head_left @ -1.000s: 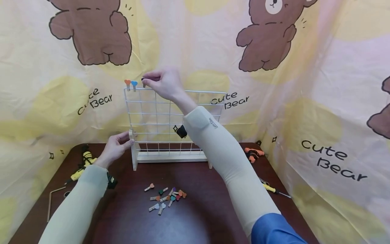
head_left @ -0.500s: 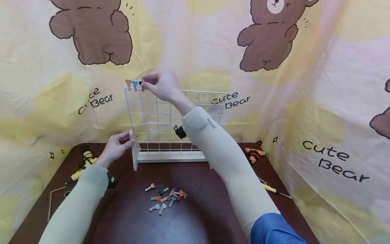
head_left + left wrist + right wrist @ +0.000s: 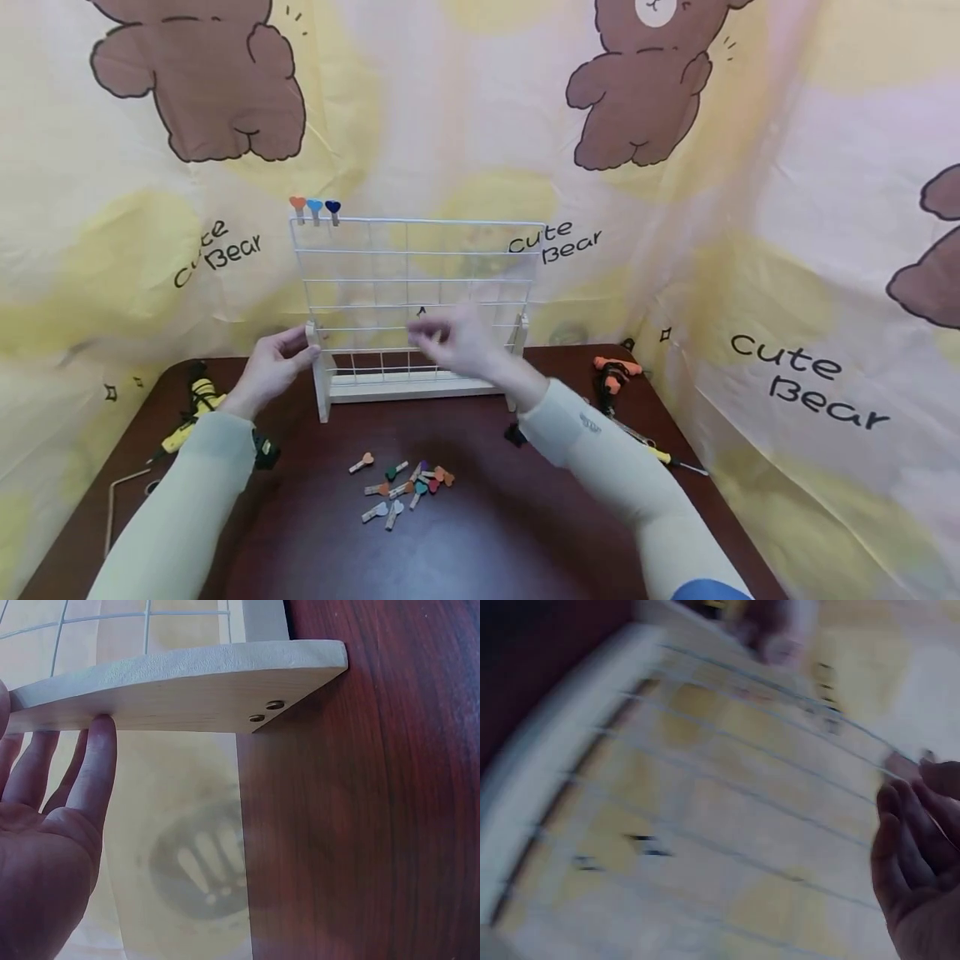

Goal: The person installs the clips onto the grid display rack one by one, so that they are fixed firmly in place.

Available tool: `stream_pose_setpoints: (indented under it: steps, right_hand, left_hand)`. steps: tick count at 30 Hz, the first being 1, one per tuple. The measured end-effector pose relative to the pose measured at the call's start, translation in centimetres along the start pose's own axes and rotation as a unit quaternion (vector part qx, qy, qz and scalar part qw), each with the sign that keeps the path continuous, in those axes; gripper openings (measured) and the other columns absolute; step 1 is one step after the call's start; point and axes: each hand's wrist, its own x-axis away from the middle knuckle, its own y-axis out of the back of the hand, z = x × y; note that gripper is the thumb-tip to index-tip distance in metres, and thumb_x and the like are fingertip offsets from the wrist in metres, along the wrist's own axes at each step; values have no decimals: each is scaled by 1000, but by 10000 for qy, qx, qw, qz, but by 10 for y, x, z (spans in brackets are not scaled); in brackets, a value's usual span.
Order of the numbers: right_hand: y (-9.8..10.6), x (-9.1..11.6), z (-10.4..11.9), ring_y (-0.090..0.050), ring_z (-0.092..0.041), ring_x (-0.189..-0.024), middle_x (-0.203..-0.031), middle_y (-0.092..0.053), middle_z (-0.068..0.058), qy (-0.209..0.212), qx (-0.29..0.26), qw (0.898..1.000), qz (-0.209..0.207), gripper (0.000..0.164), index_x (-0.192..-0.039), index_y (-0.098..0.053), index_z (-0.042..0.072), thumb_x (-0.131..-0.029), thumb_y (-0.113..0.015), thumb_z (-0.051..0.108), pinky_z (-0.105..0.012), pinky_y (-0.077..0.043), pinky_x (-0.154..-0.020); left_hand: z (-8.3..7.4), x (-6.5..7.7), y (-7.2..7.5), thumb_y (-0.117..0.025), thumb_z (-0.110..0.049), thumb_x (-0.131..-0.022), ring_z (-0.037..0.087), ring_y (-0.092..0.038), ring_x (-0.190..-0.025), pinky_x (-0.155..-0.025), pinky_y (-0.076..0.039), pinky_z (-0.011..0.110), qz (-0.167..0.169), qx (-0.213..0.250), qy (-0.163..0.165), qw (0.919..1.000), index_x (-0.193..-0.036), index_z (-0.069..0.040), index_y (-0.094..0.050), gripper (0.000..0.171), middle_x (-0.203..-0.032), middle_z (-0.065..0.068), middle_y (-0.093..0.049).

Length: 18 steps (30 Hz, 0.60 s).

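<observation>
A white wire grid rack [image 3: 420, 221] with a pale wooden frame stands at the back of the table. Three heart clothespins sit on its top wire at the left: orange [image 3: 298, 204], light blue [image 3: 315, 207] and dark blue [image 3: 333, 207]. My left hand [image 3: 270, 367] grips the rack's left wooden upright [image 3: 320, 379]; the left wrist view shows fingertips against the wooden upright [image 3: 180, 690]. Blurred by motion, my right hand [image 3: 468, 342] is in front of the lower grid, fingers loosely bent, with nothing visible in it. Several loose heart clothespins [image 3: 395, 512] lie on the table in front.
A yellow tool with a black cord [image 3: 201, 400] lies at the left, near a bent rod [image 3: 111, 512]. At the right are an orange tool [image 3: 617, 371] and a yellow-handled screwdriver [image 3: 663, 456]. A bear-print curtain [image 3: 450, 108] hangs behind the table.
My right hand has let go of the dark blue clothespin, which stays on the top wire, and has moved down and right. The left hand keeps its hold. The head view has shifted slightly.
</observation>
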Motion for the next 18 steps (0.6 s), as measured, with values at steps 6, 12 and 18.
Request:
stream_pose_setpoints:
  steps: [6, 12, 18]
  right_hand:
    - [-54, 83, -38, -69, 2, -84, -98, -80, 10, -879, 245, 9608, 2619, 16, -109, -83, 14, -93, -83, 17, -16, -55, -77]
    - [-84, 126, -45, -62, 9, -69, -77, -71, 21, -1360, 131, 9434, 3022, 13, -100, -84, 19, -88, -88, 20, -13, -51, -64]
    - [-93, 139, -39, -60, 6, -64, -67, -65, 24, -1885, 380, 9407, 2796, 10, -85, -81, 24, -85, -91, 24, -15, -49, -60]
  left_hand:
    - [0, 4, 2, -69, -25, -106, -4, -61, -114, -89, -51, 10, -126, 127, -204, 9996, -153, -5, -56, 53, -139, 6, -70]
    - [-1, 3, 1, -68, -30, -106, 0, -61, -118, -90, -49, 9, -77, 60, -106, 9999, -154, -6, -55, 55, -148, 22, -61]
    - [-1, 0, -1, -67, -20, -106, -2, -62, -114, -89, -50, 10, -82, 118, -146, 9998, -152, -4, -58, 49, -145, 24, -62]
